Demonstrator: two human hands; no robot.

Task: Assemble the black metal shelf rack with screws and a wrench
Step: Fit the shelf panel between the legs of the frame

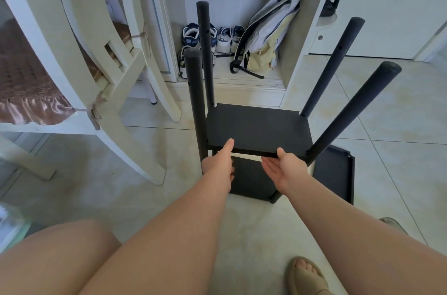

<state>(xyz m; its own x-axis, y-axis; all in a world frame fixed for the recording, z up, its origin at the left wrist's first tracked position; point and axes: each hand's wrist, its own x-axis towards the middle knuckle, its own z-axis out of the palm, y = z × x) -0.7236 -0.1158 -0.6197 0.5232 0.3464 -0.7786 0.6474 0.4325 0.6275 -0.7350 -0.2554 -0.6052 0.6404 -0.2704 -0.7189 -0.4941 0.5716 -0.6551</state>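
The black metal rack stands on the tiled floor with several round black posts (351,113) rising from it. A black shelf panel (258,129) sits between the posts, above a lower shelf (249,178). My left hand (220,161) grips the panel's near edge on the left, thumb on top. My right hand (283,169) holds the same edge toward the right, thumb on top and palm turned up under it. Another black shelf panel (335,173) lies flat on the floor just right of the rack. No screws or wrench are visible.
A white chair (104,91) with a brown cushion stands close on the left. Behind the rack is an open white cabinet (309,36) holding shoes (225,38) and a backpack (268,36). My knee and sandalled foot (307,275) are at the bottom.
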